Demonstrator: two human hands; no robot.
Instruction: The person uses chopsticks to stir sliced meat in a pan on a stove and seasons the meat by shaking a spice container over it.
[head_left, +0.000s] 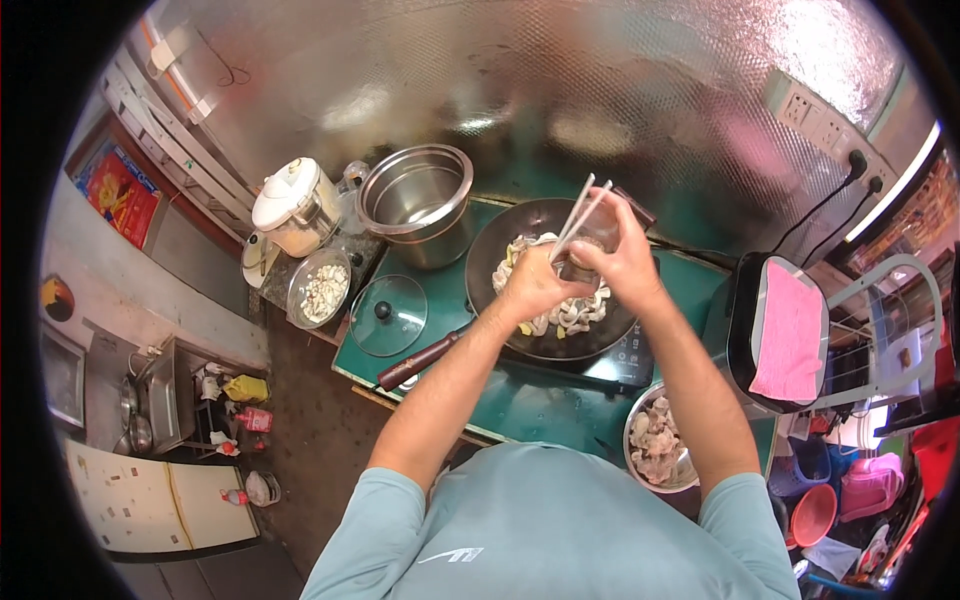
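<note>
Both hands are over a dark frying pan (487, 262) on an induction cooker (626, 364). Pale sliced food (581, 319) with yellow pieces lies in the pan. My left hand (540, 281) has a pair of light chopsticks (577, 214) standing up from it, and its fingers reach under a small clear glass container (598, 225). My right hand (619, 255) grips that container from the right, thumb in front. What the container holds is mostly hidden. The pan's wooden handle (420, 361) points to the lower left.
A steel pot (431, 240), a glass lid (390, 330) and a bowl of chopped pale food (325, 292) are at the left. A metal bowl of raw meat pieces (656, 446) sits by my right arm. A black appliance with a pink cloth (787, 330) stands farther right, below wall sockets (814, 116).
</note>
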